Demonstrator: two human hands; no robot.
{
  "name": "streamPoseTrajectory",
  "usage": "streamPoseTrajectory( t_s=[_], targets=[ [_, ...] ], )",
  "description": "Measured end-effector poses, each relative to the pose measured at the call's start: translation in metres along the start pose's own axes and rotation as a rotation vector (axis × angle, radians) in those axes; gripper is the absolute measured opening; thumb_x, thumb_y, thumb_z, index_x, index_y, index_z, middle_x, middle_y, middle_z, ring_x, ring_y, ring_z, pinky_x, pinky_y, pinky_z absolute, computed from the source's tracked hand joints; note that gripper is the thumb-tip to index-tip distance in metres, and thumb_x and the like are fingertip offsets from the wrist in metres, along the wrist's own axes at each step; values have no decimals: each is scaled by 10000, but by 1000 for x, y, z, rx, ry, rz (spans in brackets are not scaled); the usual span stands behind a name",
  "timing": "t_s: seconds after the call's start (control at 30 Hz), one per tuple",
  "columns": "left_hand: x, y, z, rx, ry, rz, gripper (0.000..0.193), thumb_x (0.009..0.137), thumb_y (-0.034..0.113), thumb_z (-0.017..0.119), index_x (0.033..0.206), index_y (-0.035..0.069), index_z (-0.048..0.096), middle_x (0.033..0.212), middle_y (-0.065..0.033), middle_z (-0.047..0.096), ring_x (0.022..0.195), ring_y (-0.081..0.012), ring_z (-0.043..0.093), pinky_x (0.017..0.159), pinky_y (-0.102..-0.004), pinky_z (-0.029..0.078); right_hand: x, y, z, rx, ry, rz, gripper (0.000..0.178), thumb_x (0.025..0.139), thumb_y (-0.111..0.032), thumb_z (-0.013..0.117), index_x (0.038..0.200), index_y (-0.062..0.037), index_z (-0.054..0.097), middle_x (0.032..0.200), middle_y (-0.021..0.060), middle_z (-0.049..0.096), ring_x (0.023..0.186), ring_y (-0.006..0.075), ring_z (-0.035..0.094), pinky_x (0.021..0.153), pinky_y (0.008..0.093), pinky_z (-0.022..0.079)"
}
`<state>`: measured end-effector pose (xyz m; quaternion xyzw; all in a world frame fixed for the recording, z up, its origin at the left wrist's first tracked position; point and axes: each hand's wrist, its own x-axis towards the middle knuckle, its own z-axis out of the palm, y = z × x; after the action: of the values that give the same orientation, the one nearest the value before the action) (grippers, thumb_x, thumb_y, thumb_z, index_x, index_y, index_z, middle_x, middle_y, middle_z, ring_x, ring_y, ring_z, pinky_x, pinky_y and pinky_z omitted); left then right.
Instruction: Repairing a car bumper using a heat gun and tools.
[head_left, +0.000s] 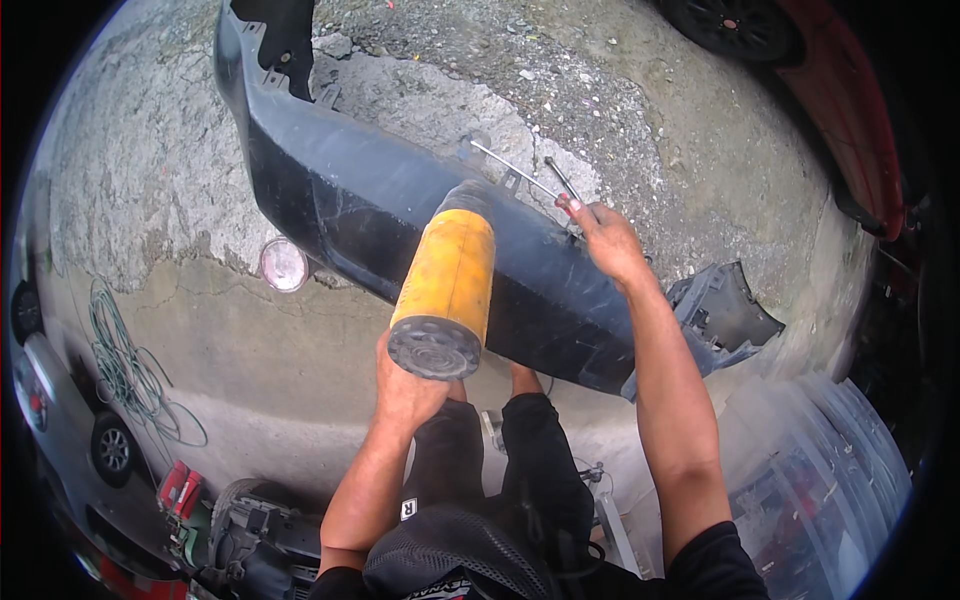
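My left hand (408, 388) is closed below a yellow heat gun (447, 270), its grip hidden behind the round vented rear end. The gun's dark nozzle points at the upper edge of a long black car bumper (400, 210), which lies slantwise in front of me. In my right hand (608, 243), above the bumper's far edge, is a screwdriver (525, 172) with a red handle. Its thin shaft reaches left toward the bumper's edge. Close by shows a short black rod (562, 178); whether it is held too I cannot tell.
A round lid or can (284, 264) stands on the rough concrete left of the bumper. Coiled green hose (130, 360) lies farther left, near a grey car (60, 400). Clear plastic sheets (820, 480) are at lower right, and a red car (850, 110) stands at upper right.
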<state>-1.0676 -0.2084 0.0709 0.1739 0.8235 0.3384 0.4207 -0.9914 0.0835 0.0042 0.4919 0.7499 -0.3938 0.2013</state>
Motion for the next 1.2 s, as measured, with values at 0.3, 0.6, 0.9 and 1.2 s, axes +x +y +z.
streamPoseTrajectory(
  t_s=[0.3,0.6,0.9,1.2],
  targets=[
    [3,-1,-6,-105,88,-28,356,833,125,650,1166,16,588,1177,-150,612,1111,-326,559,962,-405,427,-1,0,0,5,-23,18,608,953,-544,479,1028,37,641,898,218,641,862,310,601,782,412,446],
    [4,3,-9,40,38,-12,330,834,113,614,1149,18,597,1168,-147,616,1109,-326,558,954,-413,428,0,0,4,27,-23,23,598,948,-545,486,987,31,643,854,199,635,817,280,589,750,403,447],
    [1,2,-6,-23,-5,-19,324,829,107,598,1142,22,608,1158,-144,626,1097,-313,573,941,-396,443,-1,-2,6,10,-16,11,608,948,-547,474,991,37,637,883,213,644,851,301,605,774,416,445],
    [3,-4,-8,-57,27,6,327,832,93,608,1151,21,602,1172,-140,621,1118,-317,560,968,-410,421,0,1,7,-21,-24,22,615,942,-553,480,983,41,635,886,223,642,858,306,605,782,414,447]
  ],
)
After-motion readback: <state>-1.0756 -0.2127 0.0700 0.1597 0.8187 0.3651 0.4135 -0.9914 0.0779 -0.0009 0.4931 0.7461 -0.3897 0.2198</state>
